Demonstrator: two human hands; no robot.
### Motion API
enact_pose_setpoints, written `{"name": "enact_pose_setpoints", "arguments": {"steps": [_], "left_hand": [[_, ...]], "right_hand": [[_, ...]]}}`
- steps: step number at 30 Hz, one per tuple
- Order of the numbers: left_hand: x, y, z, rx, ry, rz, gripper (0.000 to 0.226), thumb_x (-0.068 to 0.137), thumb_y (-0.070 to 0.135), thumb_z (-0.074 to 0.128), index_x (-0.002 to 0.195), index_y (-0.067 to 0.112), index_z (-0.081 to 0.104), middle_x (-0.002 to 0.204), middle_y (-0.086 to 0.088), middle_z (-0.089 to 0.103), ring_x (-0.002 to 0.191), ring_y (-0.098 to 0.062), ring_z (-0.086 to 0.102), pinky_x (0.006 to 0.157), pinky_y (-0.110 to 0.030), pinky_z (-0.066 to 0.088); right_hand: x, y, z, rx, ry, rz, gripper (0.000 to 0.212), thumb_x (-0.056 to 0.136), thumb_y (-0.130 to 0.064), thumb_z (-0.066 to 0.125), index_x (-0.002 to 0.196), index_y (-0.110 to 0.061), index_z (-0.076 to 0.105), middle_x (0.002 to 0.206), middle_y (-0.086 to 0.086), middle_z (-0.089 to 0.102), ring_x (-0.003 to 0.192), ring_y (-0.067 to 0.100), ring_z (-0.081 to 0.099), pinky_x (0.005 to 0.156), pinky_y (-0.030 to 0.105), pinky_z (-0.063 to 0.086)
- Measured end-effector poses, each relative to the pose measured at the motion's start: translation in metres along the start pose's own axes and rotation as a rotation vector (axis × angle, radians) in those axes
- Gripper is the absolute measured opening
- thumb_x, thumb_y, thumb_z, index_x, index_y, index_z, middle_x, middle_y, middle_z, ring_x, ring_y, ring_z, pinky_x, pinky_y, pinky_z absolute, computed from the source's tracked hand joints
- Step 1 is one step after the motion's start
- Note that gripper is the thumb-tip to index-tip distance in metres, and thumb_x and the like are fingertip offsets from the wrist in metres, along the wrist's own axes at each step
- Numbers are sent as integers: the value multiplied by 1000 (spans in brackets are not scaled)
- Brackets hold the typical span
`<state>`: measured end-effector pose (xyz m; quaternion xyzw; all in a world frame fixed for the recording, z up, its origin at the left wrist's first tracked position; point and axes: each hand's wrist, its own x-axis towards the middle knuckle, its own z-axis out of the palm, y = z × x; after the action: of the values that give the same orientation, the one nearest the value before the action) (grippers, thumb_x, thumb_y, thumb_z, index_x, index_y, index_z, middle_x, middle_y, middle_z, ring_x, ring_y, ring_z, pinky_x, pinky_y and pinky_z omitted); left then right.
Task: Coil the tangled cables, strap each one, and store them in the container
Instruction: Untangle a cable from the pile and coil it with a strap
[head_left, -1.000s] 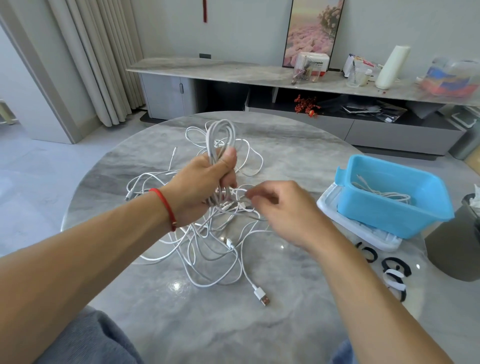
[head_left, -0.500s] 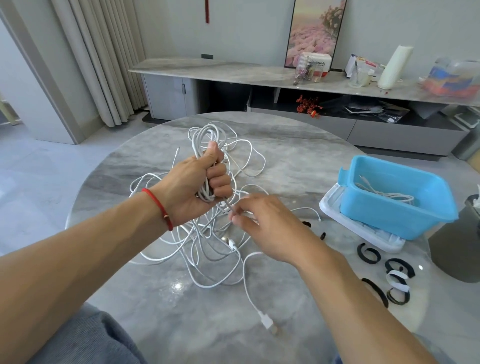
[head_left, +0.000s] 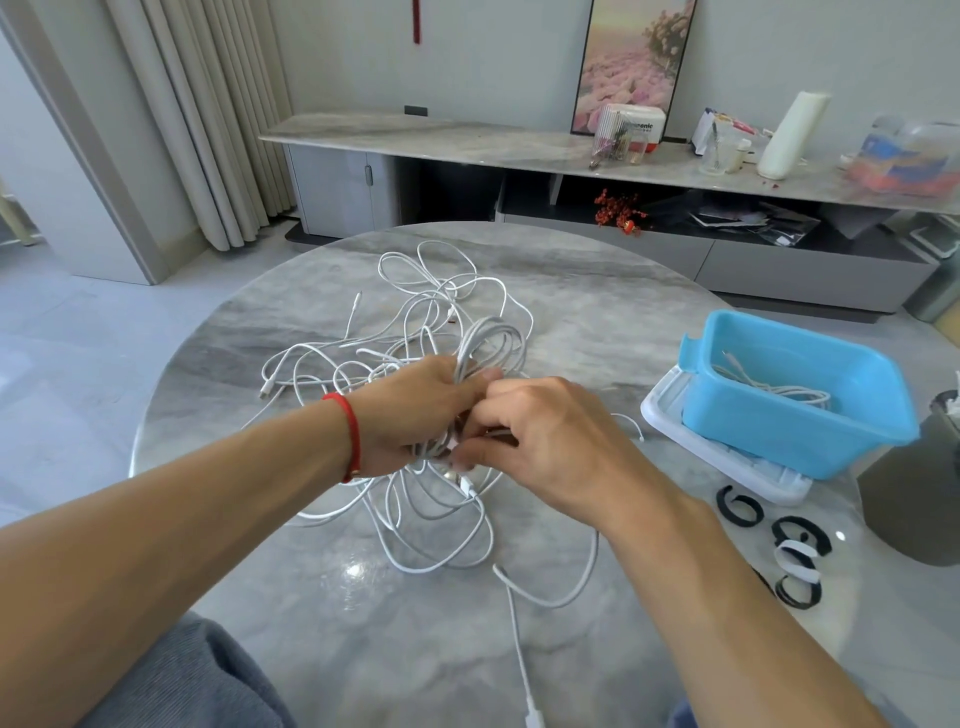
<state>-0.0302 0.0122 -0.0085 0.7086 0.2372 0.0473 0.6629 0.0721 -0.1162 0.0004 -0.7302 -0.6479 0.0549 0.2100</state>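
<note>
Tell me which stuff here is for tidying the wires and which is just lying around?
For the job:
- tangled white cables
- coil held by the left hand
- right hand, pinching the cable
- blue container
- black straps

Just lying about:
- white roll
- picture
- red flowers
- curtain

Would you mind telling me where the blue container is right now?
In the head view, the blue container sits on the right side of the table, resting on a white lid, with the black straps just in front of it.
</note>
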Motion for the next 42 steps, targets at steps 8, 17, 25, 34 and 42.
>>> {"name": "enact_pose_setpoints", "arguments": {"steps": [8,17,25,34,42], "left_hand": [[-1,1,-1,118,-126,-130,28,101,14,41,77,8,55,52,-8,49,34,-15,40,37,-15,26],[8,-7,-13,342,22,-137,43,99,57,45,79,19,40,52,2,33,38,-14,26,42,-16,22],[4,-3,-5,242,-86,-25,58,85,71,49,59,20,45,50,4,32,38,-12,25,40,-16,23],[3,-9,11,298,-5,78,49,99,56,44,92,9,55,41,-3,40,33,-15,31,40,-20,28],[1,-3,14,137,-125,64,39,103,47,45,94,10,54,76,-8,55,37,-15,32,41,-21,25]], "right_hand": [[3,-4,2,-80,90,146,43,74,-66,76,72,-24,68,73,-6,72,75,19,66,68,36,51],[-19,41,-33,311,-167,318,25,88,-47,77,77,-24,75,56,-14,55,52,1,44,56,20,36],[-17,37,-31,657,14,506,25,104,-33,61,88,-17,72,53,-9,56,42,9,45,39,19,33],[-10,29,-23,856,253,542,12,97,-17,72,95,-4,70,62,10,71,57,28,74,58,35,63],[-7,24,-19,549,524,422,12,96,-17,73,87,-11,66,57,3,68,41,14,67,43,18,50]]}}
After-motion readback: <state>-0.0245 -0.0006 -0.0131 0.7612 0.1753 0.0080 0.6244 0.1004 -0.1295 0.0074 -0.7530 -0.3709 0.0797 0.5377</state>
